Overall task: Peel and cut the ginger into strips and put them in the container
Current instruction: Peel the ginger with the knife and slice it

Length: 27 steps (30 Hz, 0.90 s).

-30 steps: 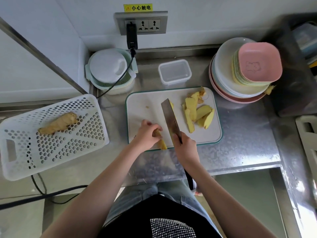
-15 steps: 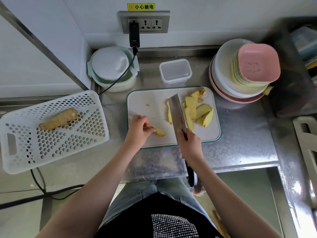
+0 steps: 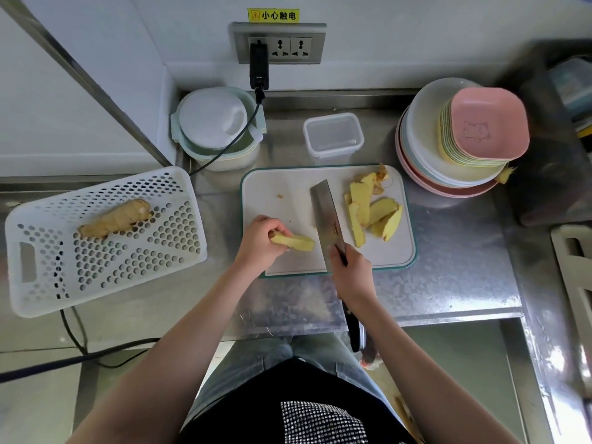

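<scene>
My left hand (image 3: 258, 241) holds a peeled ginger piece (image 3: 296, 242) lying across the near left of the white cutting board (image 3: 288, 193). My right hand (image 3: 350, 275) grips the cleaver (image 3: 326, 216), whose blade stands on the board just right of that piece. Several cut ginger slices (image 3: 371, 213) lie in a pile on the right side of the board, with peel scraps (image 3: 381, 179) behind them. An empty clear plastic container (image 3: 333, 136) stands behind the board. A whole unpeeled ginger root (image 3: 115, 219) rests in the white perforated basket (image 3: 166, 248) to the left.
A lidded white-and-green tub (image 3: 217, 126) sits at the back left with a black cable (image 3: 224, 152) draped over it from the wall socket (image 3: 278, 43). A stack of plates and pink dishes (image 3: 458, 139) stands at the right. The steel counter edge (image 3: 448, 315) runs close to my body.
My left hand turned the ginger piece from pointing toward me to lying crosswise on the board. The cleaver shifted right, next to the slice pile, and now stands beside the piece.
</scene>
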Available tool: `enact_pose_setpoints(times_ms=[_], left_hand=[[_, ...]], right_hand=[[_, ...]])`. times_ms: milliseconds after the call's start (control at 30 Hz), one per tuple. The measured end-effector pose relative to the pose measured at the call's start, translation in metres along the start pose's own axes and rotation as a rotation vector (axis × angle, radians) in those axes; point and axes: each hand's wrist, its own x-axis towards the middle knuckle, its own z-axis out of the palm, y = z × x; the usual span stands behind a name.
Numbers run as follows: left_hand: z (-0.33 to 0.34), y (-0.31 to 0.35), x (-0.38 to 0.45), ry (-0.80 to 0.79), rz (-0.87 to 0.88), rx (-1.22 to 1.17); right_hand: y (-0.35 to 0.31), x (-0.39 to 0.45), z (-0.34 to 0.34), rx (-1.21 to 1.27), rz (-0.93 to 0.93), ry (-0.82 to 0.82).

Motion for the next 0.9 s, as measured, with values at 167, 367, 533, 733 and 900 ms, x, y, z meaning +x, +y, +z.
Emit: enact_pose_setpoints(times_ms=[167, 367, 533, 733, 900], left_hand=[[0.000, 0.007, 0.007, 0.010, 0.007, -0.051], [0.024, -0.008, -0.013, 0.039, 0.199, 0.286], [0.035, -0.009, -0.022, 0.083, 0.217, 0.120], [0.031, -0.005, -0.010, 0.121, -0.180, -0.256], [0.035, -0.009, -0.004, 0.088, -0.358, -0.533]], right_hand=[[0.003, 0.000, -0.001, 0.022, 0.007, 0.012], [0.006, -0.001, 0.005, 0.046, 0.013, 0.031], [0.005, -0.003, 0.015, 0.025, -0.003, 0.015], [0.003, -0.008, 0.026, 0.036, 0.019, 0.014], [0.001, -0.009, 0.029, 0.027, -0.005, 0.007]])
